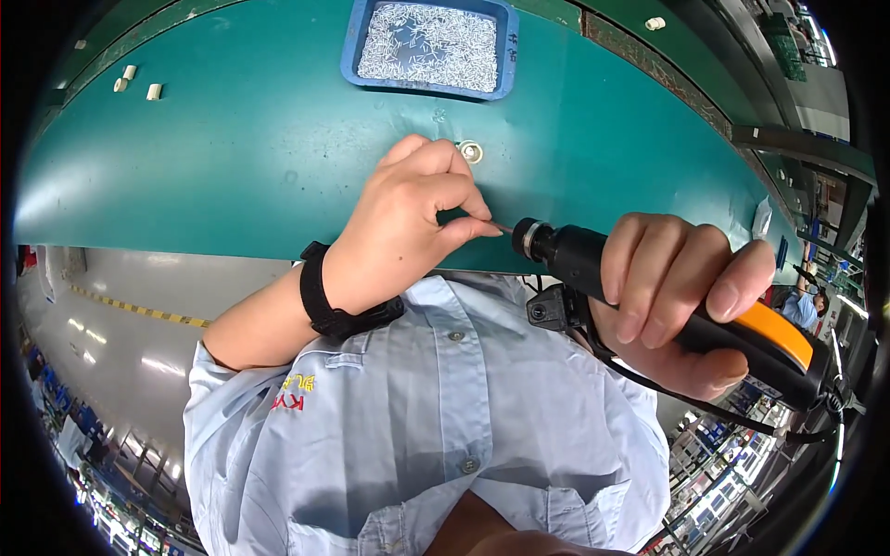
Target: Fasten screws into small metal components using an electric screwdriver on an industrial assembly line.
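Observation:
My right hand [681,287] is wrapped round a black electric screwdriver [577,261] with an orange panel and a cable at its rear end. The tool lies slantwise, its thin bit [502,228] pointing left. At the bit's tip, the thumb and forefinger of my left hand [417,199] are pinched together. Whatever sits between those fingertips is hidden. Just beyond my left fingers, a small round white part [471,151] rests on the green bench top [232,176].
A blue tray [508,65] of small silvery pins or screws stands at the far middle of the bench. Several small white cylindrical pieces [154,92] lie at the far left, and another white piece [655,23] lies beyond the bench's far edge rail.

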The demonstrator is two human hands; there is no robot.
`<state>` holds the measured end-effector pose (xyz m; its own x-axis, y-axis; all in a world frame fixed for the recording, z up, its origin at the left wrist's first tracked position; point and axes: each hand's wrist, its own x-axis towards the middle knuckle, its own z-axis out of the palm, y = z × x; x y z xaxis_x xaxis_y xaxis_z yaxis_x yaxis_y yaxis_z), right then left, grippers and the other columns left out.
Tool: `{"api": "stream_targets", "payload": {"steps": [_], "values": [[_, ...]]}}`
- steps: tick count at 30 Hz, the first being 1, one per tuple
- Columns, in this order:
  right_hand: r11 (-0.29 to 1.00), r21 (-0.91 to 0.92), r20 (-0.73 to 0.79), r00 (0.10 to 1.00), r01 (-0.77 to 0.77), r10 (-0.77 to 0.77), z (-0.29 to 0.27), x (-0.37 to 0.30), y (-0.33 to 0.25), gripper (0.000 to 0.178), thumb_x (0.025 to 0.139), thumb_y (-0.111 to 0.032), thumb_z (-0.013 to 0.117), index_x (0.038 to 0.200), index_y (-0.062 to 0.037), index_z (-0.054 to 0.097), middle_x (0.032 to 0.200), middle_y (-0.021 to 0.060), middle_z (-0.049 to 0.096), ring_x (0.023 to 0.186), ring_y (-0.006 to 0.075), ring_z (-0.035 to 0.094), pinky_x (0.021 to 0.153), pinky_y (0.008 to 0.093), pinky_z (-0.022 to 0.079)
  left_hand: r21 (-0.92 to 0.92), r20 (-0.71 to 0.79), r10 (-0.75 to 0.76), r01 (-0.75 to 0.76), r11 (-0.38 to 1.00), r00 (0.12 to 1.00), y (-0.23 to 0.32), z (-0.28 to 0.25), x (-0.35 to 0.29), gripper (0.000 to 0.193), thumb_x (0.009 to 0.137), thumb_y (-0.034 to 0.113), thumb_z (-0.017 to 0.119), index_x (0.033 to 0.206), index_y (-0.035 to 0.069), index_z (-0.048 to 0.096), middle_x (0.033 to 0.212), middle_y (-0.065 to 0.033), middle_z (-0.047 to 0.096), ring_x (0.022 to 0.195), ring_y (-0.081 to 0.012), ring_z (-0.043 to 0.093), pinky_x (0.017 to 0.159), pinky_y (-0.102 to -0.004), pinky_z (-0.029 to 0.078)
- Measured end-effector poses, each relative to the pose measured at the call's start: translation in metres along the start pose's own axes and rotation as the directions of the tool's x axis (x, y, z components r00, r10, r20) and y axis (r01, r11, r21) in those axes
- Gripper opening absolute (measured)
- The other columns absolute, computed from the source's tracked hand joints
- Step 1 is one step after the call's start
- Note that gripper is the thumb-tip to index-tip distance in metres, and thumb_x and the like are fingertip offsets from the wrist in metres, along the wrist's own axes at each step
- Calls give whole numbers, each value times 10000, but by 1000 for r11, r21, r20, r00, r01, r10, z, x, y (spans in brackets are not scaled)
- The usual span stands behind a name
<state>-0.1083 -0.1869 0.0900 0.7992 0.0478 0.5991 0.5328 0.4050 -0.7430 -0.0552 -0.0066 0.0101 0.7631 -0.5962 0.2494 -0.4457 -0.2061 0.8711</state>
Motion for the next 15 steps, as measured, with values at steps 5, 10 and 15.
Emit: {"api": "stream_targets", "payload": {"steps": [5, 10, 15], "values": [[996, -80, 16, 999, -44, 46, 2, 3, -3, 339, 910, -366, 583, 1045, -92, 436, 692, 0, 502, 578, 108, 497, 549, 246, 389, 80, 52, 33, -38, 996, 998, 0, -2, 2, 217, 597, 78, 794, 788, 104, 694, 824, -7, 563, 827, -221, 505, 759, -338, 420], [974, -207, 33, 994, -94, 103, -11, 8, -2, 351, 913, -370, 564, 1079, -81, 453, 666, -3, 481, 543, 105, 471, 536, 259, 382, 135, -102, 55, -40, 990, 993, 3, -1, 18, 252, 639, 68, 782, 865, 52, 671, 861, -35, 599, 824, -244, 552, 759, -342, 462], [987, -158, -31, 1000, -9, 4, -20, 15, 11, 367, 922, -385, 520, 1098, -66, 478, 644, -2, 461, 515, 102, 441, 511, 265, 359, -147, 106, -156, 170, 974, 982, -31, -3, 26, 288, 692, 50, 756, 961, 20, 656, 889, -79, 623, 764, -230, 602, 712, -323, 497]]}}
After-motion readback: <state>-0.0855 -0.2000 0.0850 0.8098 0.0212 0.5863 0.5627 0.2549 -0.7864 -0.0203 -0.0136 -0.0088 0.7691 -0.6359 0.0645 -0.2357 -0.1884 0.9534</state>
